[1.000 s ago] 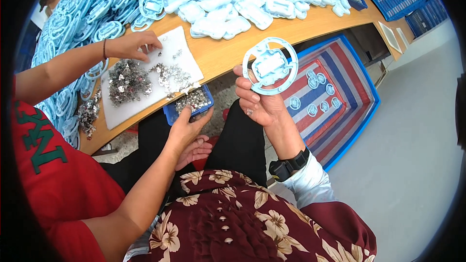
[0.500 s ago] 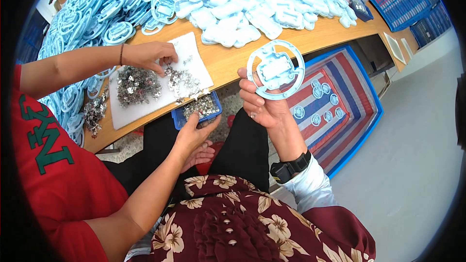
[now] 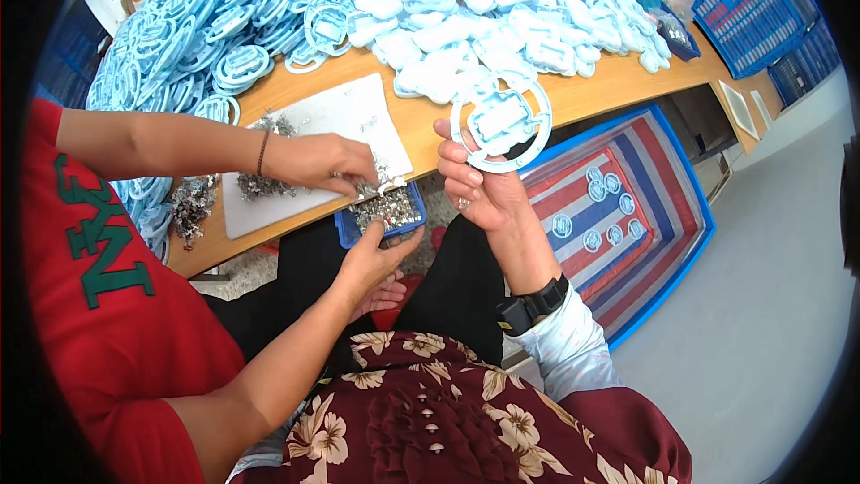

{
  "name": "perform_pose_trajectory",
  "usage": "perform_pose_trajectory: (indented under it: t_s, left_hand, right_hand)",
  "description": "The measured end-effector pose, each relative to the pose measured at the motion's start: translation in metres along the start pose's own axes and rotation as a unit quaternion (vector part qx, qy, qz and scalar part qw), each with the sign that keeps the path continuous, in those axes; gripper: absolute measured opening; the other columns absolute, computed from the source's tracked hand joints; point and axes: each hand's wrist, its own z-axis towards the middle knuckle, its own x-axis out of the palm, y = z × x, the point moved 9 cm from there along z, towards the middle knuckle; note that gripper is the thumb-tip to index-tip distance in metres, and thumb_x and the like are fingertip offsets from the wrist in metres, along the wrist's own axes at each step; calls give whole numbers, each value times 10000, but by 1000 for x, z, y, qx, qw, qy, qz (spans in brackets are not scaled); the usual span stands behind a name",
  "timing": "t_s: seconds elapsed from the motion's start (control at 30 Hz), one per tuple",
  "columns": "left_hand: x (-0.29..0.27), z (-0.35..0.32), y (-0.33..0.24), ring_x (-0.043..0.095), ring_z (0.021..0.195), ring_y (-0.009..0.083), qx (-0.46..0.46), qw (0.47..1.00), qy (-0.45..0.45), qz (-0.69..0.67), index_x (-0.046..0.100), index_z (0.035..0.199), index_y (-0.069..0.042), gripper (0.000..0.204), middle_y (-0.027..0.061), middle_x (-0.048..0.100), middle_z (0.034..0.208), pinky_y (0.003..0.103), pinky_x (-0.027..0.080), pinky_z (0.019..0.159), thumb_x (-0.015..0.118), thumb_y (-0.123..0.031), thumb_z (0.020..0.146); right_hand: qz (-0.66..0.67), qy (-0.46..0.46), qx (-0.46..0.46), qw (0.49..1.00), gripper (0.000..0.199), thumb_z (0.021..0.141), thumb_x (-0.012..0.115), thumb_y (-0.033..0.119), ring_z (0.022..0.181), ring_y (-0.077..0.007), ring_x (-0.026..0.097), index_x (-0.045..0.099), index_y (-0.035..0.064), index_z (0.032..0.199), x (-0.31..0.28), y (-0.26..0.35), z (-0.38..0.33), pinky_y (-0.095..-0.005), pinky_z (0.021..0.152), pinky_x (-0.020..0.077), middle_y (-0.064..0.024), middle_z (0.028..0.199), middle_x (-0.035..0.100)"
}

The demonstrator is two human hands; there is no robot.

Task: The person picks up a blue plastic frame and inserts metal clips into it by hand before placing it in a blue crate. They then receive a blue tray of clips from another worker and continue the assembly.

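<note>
My right hand is raised beside the table edge, its fingers and thumb closed on a light-blue plastic ring part with a molded shape inside the ring. Low by my lap, my left hand lies partly behind a co-worker's forearm; its visible fingers are stretched out and seem to hold nothing. The co-worker in red grips a blue bin of small shiny metal pieces with one hand. Their other hand, with a bracelet on the wrist, is over metal pieces at the edge of a white board.
Heaps of blue ring parts and pale-blue molded pieces cover the table's far side. To my right, a blue-rimmed container with a striped lining holds several round parts. Blue crates stand at the far right.
The co-worker's braceleted hand has moved right and nearer, from the metal pile to the board's edge above the bin. My right hand still holds the ring part, now tilted slightly.
</note>
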Motion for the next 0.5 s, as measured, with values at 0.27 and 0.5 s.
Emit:
perform_pose_trajectory:
  t_s: [0.27, 0.5]
  left_hand:
    - [10, 20, 5, 489, 965, 257, -118, 725, 335, -590, 343, 1467, -294, 709, 102, 494, 1079, 339, 391, 911, 439, -588, 828]
    - [-8, 33, -3, 463, 967, 266, -20, 879, 237, -414, 307, 1484, -305, 680, 95, 498, 1077, 327, 375, 885, 471, -541, 868]
  right_hand:
    - [14, 23, 17, 999, 409, 976, 548, 199, 593, -90, 452, 434, -47, 1282, -6, -2, 14, -216, 432, 361, -47, 826, 485]
    - [19, 35, 16, 999, 450, 958, 576, 216, 581, -84, 474, 444, -71, 1279, -11, -5, 9, -202, 443, 375, -54, 823, 533]
